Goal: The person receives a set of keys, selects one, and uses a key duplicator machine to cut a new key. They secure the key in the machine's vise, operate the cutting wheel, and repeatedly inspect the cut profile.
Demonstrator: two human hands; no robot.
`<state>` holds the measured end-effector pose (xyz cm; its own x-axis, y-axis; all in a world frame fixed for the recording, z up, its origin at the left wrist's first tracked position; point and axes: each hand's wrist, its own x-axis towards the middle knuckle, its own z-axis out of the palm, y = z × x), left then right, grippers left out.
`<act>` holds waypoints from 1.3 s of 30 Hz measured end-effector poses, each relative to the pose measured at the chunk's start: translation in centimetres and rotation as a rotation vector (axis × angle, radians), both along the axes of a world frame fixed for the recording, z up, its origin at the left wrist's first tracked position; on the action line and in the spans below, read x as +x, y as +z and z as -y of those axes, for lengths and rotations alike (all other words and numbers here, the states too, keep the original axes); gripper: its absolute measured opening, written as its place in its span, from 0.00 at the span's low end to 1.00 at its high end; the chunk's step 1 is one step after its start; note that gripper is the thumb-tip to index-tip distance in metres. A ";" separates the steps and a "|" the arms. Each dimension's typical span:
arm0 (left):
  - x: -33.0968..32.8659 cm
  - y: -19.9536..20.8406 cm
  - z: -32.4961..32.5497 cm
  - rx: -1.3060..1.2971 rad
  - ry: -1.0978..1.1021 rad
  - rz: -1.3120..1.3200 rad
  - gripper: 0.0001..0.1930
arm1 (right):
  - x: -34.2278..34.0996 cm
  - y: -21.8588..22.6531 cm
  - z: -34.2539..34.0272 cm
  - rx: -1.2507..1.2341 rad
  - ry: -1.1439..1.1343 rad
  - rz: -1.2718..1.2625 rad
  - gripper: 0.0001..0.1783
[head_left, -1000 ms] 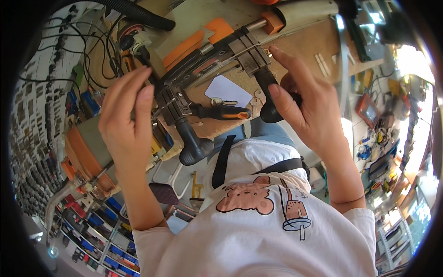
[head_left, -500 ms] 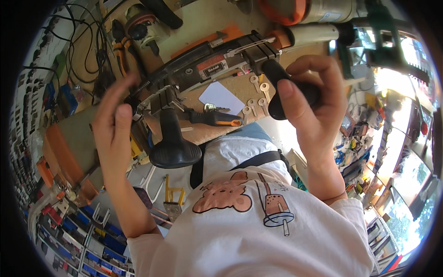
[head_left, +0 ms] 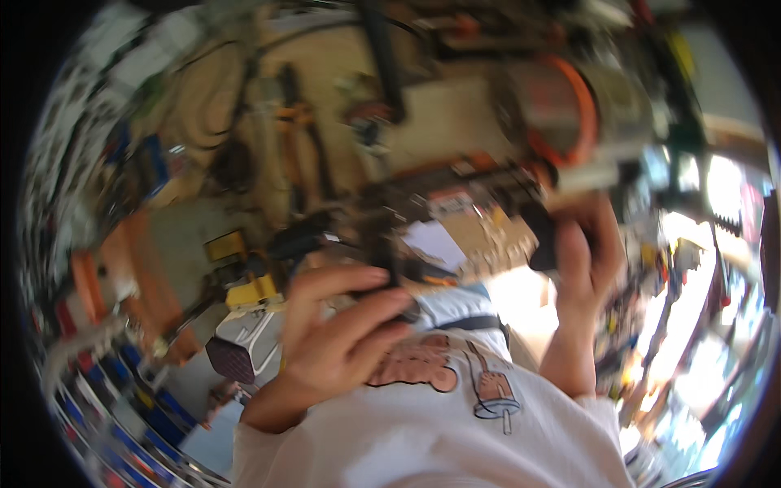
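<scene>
lying between black handles [head_left: 543, 250]; paper [head_left: 435, 246]

L hand [head_left: 333, 333] & R hand [head_left: 587, 260] both raised, well apart, forearms bare.
L hand sits nearer the wearer's body, its fingers [head_left: 370, 313] slanting off to its R, slightly bent w/ gaps betw. them; L forearm [head_left: 277, 398] angles in from below-left of it. R hand is farther out, thumb [head_left: 573, 252] pointing away from the wrist, fingers [head_left: 607, 236] curled beyond it, R forearm [head_left: 569, 358] approx. straight below. Tightness unclear b/c of blur.
</scene>
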<state>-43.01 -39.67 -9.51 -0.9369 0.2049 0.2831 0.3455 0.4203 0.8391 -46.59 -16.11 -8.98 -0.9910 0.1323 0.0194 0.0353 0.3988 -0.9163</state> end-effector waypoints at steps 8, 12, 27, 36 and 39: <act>0.3 1.3 -3.2 0.233 0.281 -0.060 0.21 | -5.7 -4.2 -18.5 0.513 -0.302 -0.370 0.20; 1.2 -0.2 -3.5 0.264 0.453 -0.118 0.20 | -7.2 -8.2 -18.8 -0.154 -0.430 -0.006 0.25; 1.7 -0.1 -1.7 0.198 0.553 0.019 0.25 | -3.4 -8.2 -18.4 0.070 -0.330 0.008 0.26; 2.6 -0.4 -0.8 0.169 0.551 -0.079 0.28 | -5.7 -5.3 -14.4 0.370 -0.333 -0.101 0.21; 2.5 -0.3 -1.6 0.065 0.548 -0.079 0.30 | -1.5 -9.9 -17.1 0.282 -0.295 -0.121 0.28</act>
